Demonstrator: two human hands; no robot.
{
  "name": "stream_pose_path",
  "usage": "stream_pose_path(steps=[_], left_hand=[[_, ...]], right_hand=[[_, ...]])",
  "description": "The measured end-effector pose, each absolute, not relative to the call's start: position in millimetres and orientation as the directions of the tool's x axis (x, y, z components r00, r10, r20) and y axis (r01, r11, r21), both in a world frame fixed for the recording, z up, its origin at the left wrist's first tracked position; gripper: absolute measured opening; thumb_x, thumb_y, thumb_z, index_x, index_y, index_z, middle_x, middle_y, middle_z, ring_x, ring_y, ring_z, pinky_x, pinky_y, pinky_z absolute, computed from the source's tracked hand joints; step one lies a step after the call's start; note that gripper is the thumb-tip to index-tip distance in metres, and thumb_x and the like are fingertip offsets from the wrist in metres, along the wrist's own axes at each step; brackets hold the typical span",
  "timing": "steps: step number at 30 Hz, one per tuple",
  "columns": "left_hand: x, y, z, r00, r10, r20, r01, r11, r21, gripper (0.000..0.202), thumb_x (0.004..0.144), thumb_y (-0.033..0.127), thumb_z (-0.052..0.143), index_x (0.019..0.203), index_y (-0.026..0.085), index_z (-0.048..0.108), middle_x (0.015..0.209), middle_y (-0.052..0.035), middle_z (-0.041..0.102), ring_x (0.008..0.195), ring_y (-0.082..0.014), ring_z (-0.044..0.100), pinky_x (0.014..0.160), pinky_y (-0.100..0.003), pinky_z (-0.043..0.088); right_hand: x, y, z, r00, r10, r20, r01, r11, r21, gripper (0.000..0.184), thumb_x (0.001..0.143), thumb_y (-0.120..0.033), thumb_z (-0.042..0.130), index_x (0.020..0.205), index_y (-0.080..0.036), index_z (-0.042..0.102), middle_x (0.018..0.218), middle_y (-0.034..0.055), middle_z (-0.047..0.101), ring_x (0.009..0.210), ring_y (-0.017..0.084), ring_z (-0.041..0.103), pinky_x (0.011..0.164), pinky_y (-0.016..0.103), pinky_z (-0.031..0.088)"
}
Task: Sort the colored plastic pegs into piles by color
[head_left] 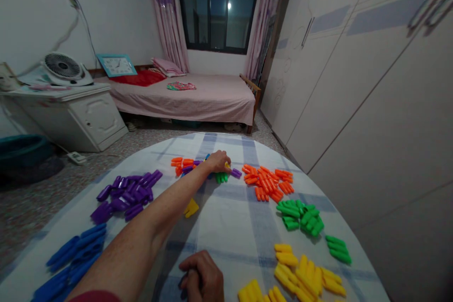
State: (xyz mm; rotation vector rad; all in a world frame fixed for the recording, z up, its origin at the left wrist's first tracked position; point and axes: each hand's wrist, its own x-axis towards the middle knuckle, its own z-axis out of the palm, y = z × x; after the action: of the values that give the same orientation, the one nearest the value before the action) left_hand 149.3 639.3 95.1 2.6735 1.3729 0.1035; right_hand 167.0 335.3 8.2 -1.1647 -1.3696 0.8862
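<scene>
Nothing can be read for certain, though the blue-framed clock (116, 65) seems to show tiny hour numerals.

Dim light, window (217, 7) glare, warped edges.

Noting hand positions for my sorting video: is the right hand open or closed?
Closed, loosely: the right hand is curled over the checked tablecloth, its fingers bent inward. Whether it holds anything is hidden.

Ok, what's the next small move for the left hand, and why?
Probably move the yellow plastic piece at the left hand's fingertips over to the yellow pile. The pieces mostly lie in single-colour groups, while that piece sits beside a mixed cluster of pieces.
</scene>
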Motion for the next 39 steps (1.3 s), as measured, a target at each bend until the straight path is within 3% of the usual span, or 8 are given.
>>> stream_pose_path(steps=[3, 6, 10, 17, 22, 26, 31, 39], left_hand=[[140, 627, 97, 0.577, 0.813, 0.081, 0.794, -0.581, 0.179, 0.022, 0.078, 0.034, 0.061, 0.090, 0.019, 0.072, 0.105, -0.0098, 0.061, 0.104, -0.0238, 0.055, 0.089, -0.032, 0.047], [131, 618, 96, 0.553, 0.820, 0.145, 0.789, -0.572, 0.225, 0.023, 0.083, 0.023, 0.051, 0.096, 0.017, 0.070, 0.107, -0.0094, 0.060, 0.101, -0.0188, 0.057, 0.091, -0.029, 0.046], [123, 608, 94, 0.555, 0.815, 0.168, 0.760, -0.578, 0.296, 0.024, 0.083, 0.027, 0.056, 0.100, 0.018, 0.070, 0.106, -0.0068, 0.064, 0.100, -0.0175, 0.059, 0.094, -0.029, 0.045], [89, 593, 110, 0.420, 0.868, 0.265, 0.784, -0.494, 0.375, 0.036, 0.088, 0.016, 0.040, 0.114, 0.015, 0.065, 0.111, -0.0075, 0.065, 0.100, -0.0145, 0.060, 0.092, -0.026, 0.047], [84, 583, 114, 0.601, 0.789, 0.129, 0.755, -0.613, 0.233, 0.041, 0.079, 0.024, 0.059, 0.119, 0.020, 0.064, 0.121, -0.0084, 0.060, 0.109, -0.0209, 0.057, 0.098, -0.031, 0.044], [105, 577, 108, 0.621, 0.784, 0.019, 0.780, -0.620, 0.088, 0.044, 0.082, 0.015, 0.050, 0.124, 0.025, 0.060, 0.119, -0.0098, 0.060, 0.108, -0.0228, 0.056, 0.093, -0.034, 0.045], [116, 578, 103, 0.541, 0.835, 0.095, 0.829, -0.549, 0.105, 0.036, 0.086, 0.012, 0.042, 0.115, 0.021, 0.063, 0.107, -0.0103, 0.062, 0.102, -0.0223, 0.057, 0.087, -0.033, 0.046], [76, 554, 118, 0.396, 0.888, 0.234, 0.873, -0.443, 0.204, 0.042, 0.085, 0.011, 0.043, 0.124, 0.023, 0.053, 0.115, -0.0054, 0.058, 0.104, -0.0165, 0.058, 0.091, -0.028, 0.046]], right_hand=[[169, 335, 16, 0.046, 0.972, 0.228, 0.131, 0.221, -0.966, 0.027, 0.076, -0.010, 0.039, 0.078, -0.020, 0.064, 0.068, 0.0000, 0.055, 0.059, 0.012, 0.056, 0.057, 0.022, 0.041], [172, 334, 26, 0.000, 0.981, 0.193, 0.128, 0.192, -0.973, 0.027, 0.077, -0.009, 0.038, 0.079, -0.018, 0.064, 0.068, -0.0001, 0.055, 0.061, 0.011, 0.055, 0.058, 0.020, 0.041], [175, 334, 36, -0.037, 0.982, 0.184, 0.151, 0.188, -0.971, 0.027, 0.077, -0.009, 0.038, 0.079, -0.016, 0.064, 0.069, 0.0003, 0.056, 0.065, 0.011, 0.056, 0.062, 0.020, 0.041], [175, 333, 40, -0.052, 0.987, 0.154, 0.141, 0.160, -0.977, 0.026, 0.076, -0.010, 0.038, 0.079, -0.015, 0.063, 0.069, -0.0001, 0.054, 0.063, 0.010, 0.055, 0.061, 0.020, 0.039], [175, 334, 39, -0.063, 0.985, 0.158, 0.156, 0.166, -0.974, 0.025, 0.077, -0.011, 0.038, 0.078, -0.016, 0.063, 0.069, 0.0000, 0.055, 0.064, 0.011, 0.055, 0.062, 0.020, 0.039], [176, 334, 36, -0.071, 0.984, 0.164, 0.178, 0.175, -0.968, 0.026, 0.077, -0.011, 0.038, 0.079, -0.016, 0.063, 0.069, 0.0001, 0.055, 0.064, 0.011, 0.055, 0.063, 0.021, 0.039], [176, 334, 35, -0.072, 0.985, 0.158, 0.169, 0.168, -0.971, 0.026, 0.078, -0.012, 0.037, 0.079, -0.016, 0.064, 0.070, 0.0007, 0.056, 0.063, 0.011, 0.056, 0.061, 0.020, 0.040], [177, 333, 42, -0.073, 0.988, 0.136, 0.156, 0.146, -0.977, 0.026, 0.079, -0.014, 0.039, 0.080, -0.016, 0.064, 0.069, 0.0005, 0.056, 0.063, 0.011, 0.056, 0.062, 0.021, 0.040]])
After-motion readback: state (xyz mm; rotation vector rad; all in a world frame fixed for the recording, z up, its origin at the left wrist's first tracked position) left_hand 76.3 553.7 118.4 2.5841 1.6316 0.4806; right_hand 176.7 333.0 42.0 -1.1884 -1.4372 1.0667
